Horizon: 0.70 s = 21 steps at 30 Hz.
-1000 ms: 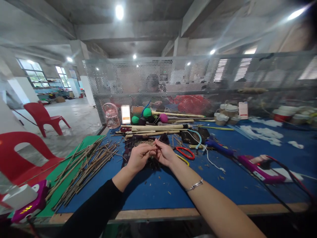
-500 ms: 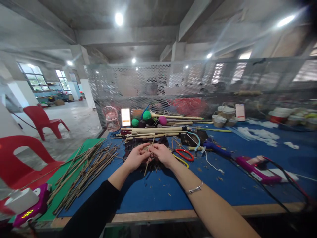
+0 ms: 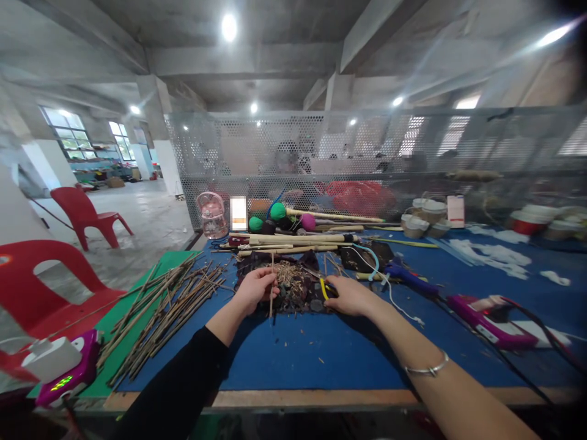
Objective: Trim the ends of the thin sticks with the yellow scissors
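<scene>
My left hand (image 3: 255, 289) pinches a thin brown stick (image 3: 271, 308), which stands nearly upright between thumb and fingers. My right hand (image 3: 351, 296) is closed around scissors with a yellow handle (image 3: 324, 288); their blades point left and away from me. Between the hands, a heap of short cut stick pieces (image 3: 292, 278) lies on a dark cloth (image 3: 247, 263). The scissors' blades are above the right edge of this heap, apart from the stick. Part of the handles is hidden by my fingers.
Long thin sticks (image 3: 165, 315) are piled at left on a green mat (image 3: 105, 324). Behind the cloth lie pale rods (image 3: 298, 241) and yarn balls (image 3: 277, 211). A blue-handled tool (image 3: 410, 278), a purple device (image 3: 490, 321) with cables and small buckets (image 3: 428, 211) stand at right.
My right hand has left the stick, moved right and taken hold of the scissors that lay on the table. My left hand still holds the stick, now more upright.
</scene>
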### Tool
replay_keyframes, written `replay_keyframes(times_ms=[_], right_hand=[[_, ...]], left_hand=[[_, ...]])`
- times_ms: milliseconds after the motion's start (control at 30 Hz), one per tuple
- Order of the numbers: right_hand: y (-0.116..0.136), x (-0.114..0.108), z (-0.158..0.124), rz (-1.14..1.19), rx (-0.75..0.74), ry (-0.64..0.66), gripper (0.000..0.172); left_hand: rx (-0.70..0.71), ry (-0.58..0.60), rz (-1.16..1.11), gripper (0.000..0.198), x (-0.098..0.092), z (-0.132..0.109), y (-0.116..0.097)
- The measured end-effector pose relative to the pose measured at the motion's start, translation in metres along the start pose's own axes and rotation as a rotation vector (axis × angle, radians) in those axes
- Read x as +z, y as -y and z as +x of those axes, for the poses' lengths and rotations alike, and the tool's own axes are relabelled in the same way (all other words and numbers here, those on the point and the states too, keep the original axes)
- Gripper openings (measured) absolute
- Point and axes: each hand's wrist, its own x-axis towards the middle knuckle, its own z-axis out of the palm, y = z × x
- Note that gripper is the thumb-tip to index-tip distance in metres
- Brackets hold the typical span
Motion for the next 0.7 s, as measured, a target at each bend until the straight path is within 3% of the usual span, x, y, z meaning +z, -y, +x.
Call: replay_keyframes(times_ms=[133,200,400,567,700], right_hand=[[-0.001,-0.004,0.0,-0.029,0.078,-0.088,0.041],[-0.004,-0.006,0.002,-0.055,0.108,-0.069,0.04],[-0.008,-0.005,0.006,0.031,0.136,-0.002,0.051],[-0.016,-0.006,0.002,0.242,0.184,-0.07,0.061],[-0.031,-0.012,-0.004,0.277,0.136,-0.101,0.07]], left_hand=[[0.026,0.005,0.008,0.026,0.0,0.0,0.001],[0.031,-0.007,0.015,0.027,-0.001,-0.001,0.0],[0.03,-0.022,0.041,0.029,-0.001,-0.003,-0.002],[0.037,-0.023,0.021,0.028,-0.001,-0.003,-0.002],[0.031,-0.008,0.009,0.029,-0.001,-0.002,-0.002]])
